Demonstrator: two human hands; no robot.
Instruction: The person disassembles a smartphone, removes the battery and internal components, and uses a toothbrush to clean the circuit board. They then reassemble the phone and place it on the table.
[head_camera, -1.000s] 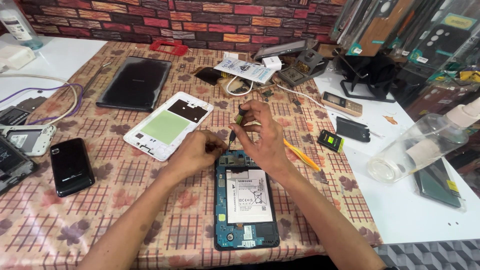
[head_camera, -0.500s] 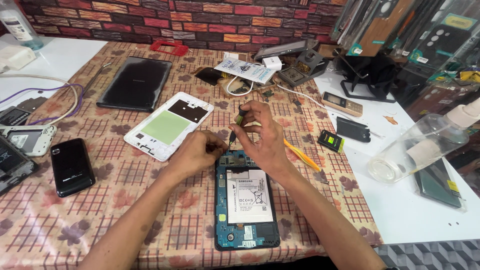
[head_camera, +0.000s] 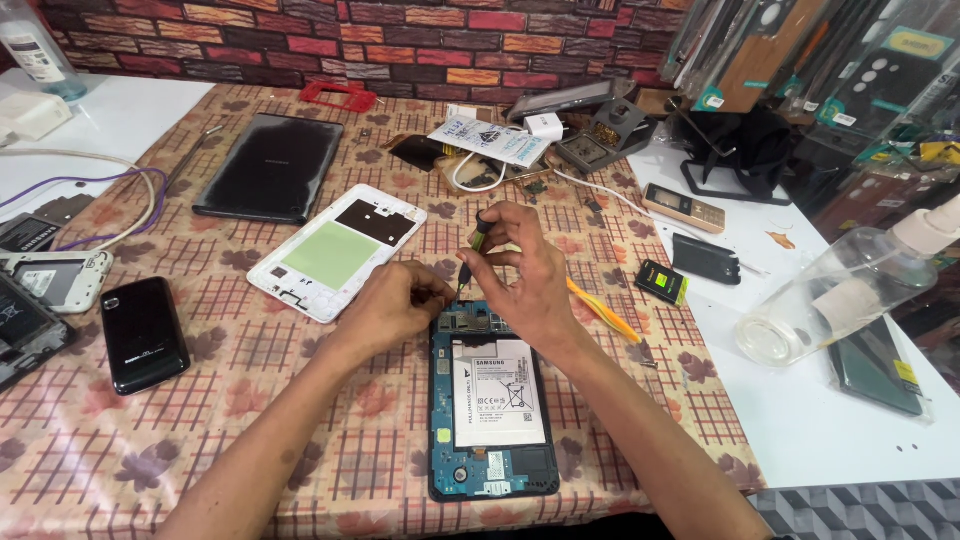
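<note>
From the head camera, the right hand (head_camera: 530, 275) pinches a small screwdriver (head_camera: 474, 250) between thumb and fingertips, holding it nearly upright with its tip at the top edge of the opened tablet (head_camera: 490, 400). The left hand (head_camera: 390, 300) rests beside it, fingers curled together against the tablet's upper left corner. Doing this well, I judge, means keeping the driver straight over the screw, pressing lightly and bracing the frame so nothing slips onto the board. The tablet lies face down on a chequered tablecloth (head_camera: 300, 400), its white battery (head_camera: 498, 392) exposed. A white back cover (head_camera: 335, 250), a black phone (head_camera: 143, 333) and a yellow pry tool (head_camera: 603, 312) lie nearby, under a brick wall (head_camera: 400, 40).
</note>
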